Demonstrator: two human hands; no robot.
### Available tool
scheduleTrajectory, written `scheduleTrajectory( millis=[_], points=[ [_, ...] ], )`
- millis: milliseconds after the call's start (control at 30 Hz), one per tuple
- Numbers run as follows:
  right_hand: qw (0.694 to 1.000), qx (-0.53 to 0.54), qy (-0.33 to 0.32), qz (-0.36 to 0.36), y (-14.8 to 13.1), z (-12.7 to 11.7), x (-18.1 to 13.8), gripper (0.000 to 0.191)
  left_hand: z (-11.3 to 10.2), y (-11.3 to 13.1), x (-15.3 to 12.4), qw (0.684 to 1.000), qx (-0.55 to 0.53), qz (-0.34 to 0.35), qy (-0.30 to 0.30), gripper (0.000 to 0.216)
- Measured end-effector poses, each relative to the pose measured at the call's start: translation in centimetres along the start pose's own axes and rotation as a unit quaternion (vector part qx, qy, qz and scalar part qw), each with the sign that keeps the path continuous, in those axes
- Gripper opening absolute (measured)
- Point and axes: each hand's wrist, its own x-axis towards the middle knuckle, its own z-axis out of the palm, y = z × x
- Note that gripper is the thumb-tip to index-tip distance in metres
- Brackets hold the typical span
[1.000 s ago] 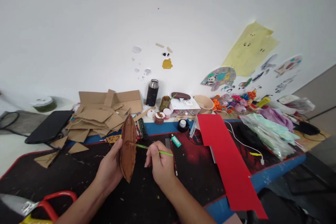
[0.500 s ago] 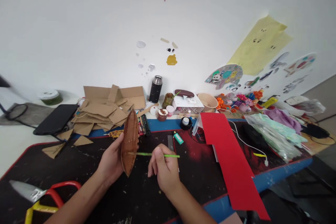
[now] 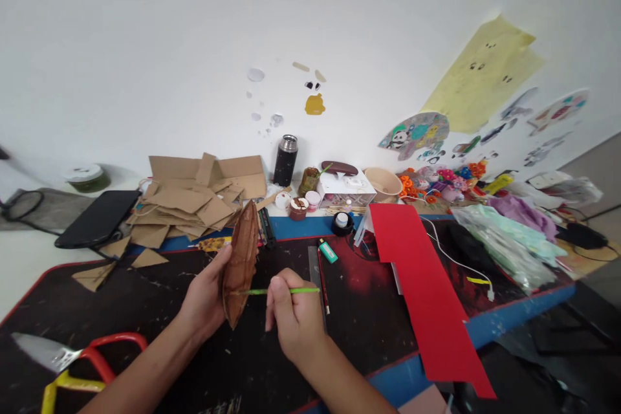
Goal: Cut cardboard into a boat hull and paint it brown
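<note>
My left hand [image 3: 206, 301] grips a brown, boat-shaped cardboard piece [image 3: 241, 262] and holds it upright above the black mat [image 3: 145, 310]. In my right hand [image 3: 291, 317] is a thin green paintbrush [image 3: 279, 290], pinched in the fingers. Its tip touches the lower half of the brown piece. Both hands are just above the middle of the mat.
A pile of cardboard scraps [image 3: 194, 204] lies at the back left beside a black tablet [image 3: 94, 217]. A red paper sheet [image 3: 417, 278] hangs over the right front edge. Paint pots [image 3: 297, 208], a black flask [image 3: 284, 160], a lighter [image 3: 327, 250] and red-handled scissors [image 3: 82, 356] lie around.
The brush tip has slid down the brown piece, which now leans slightly to the right. The view has shifted a little.
</note>
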Motion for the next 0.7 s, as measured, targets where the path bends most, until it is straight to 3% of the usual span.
scheduleTrajectory(
  millis=[267, 367, 533, 700],
  points=[
    [0.979, -0.135, -0.007, -0.153, -1.6, 0.6, -0.5, 0.040, -0.5, -0.6, 0.6, 1.000, -0.011, 0.019, -0.016, 0.021],
    [0.972, -0.163, -0.020, -0.170, -2.2, 0.8, -0.8, 0.041, -0.4, -0.8, 0.5, 0.999, -0.015, 0.027, -0.012, 0.019],
    [0.977, -0.162, -0.031, -0.138, -2.1, 0.7, -0.8, 0.043, -0.1, -0.8, 0.1, 1.000, -0.001, 0.018, -0.002, 0.020],
    [0.999, 0.013, 0.029, 0.021, -0.3, 0.4, 0.2, 0.056, 0.2, 0.0, -0.3, 1.000, 0.005, -0.016, -0.010, 0.035]
  ],
)
